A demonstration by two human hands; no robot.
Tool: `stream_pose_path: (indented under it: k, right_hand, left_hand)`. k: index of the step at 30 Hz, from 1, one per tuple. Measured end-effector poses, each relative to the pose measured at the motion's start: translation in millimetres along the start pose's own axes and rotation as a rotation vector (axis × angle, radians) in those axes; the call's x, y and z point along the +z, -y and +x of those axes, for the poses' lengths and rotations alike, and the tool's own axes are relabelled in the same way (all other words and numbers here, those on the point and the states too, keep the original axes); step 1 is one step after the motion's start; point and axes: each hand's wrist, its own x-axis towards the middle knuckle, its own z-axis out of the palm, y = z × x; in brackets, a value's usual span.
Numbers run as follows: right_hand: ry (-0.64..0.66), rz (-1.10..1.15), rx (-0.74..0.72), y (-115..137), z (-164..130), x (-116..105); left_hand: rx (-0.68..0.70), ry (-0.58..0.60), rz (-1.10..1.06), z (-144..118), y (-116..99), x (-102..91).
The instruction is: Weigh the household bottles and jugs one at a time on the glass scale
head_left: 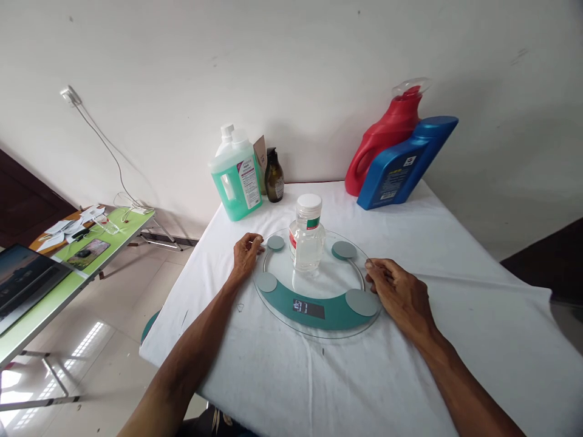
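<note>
On the glass scale point(283, 303), toward twelve o'clock, stands a capped clear jar point(307, 240), its fill level hard to make out; the left hand point(246, 252) touches the scale's rim at ten o'clock, the right hand point(399, 291) at three, fingers bent, though whether they grasp it I cannot tell. From the jar, a jug point(248, 182) mostly full of green liquid point(233, 205) stands toward ten, a dark pump bottle point(274, 179) toward eleven, and an opaque red bottle point(385, 130) and blue bottle point(401, 165), contents hidden, between one and two
</note>
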Motion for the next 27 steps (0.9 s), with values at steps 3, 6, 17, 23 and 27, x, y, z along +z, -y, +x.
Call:
stream_pose_path:
  k: [3,6,17,23,27]
  right_hand:
    - [0.004,0.014,0.01,-0.2,-0.1,-0.3]
    - [0.012,0.023,0.014,-0.1,0.3,-0.7]
    - [0.037,-0.021,0.0,-2.1,1.1,-6.8]
    - [0.044,-0.059,-0.004,-12.5,7.4,-8.9]
    - [0.033,-0.059,0.0,-14.7,7.0,-8.2]
  left_hand:
    - [0.125,-0.081,0.093,-8.8,-9.5,-0.8]
    - [0.33,-0.077,0.119,-23.3,-24.7,4.8]
    - [0.167,0.261,0.113,-35.5,-80.7,60.4]
    - [0.082,0.152,0.185,-32.8,-81.5,66.0]
    - [0.139,0.036,0.116,-9.8,-85.2,46.4]
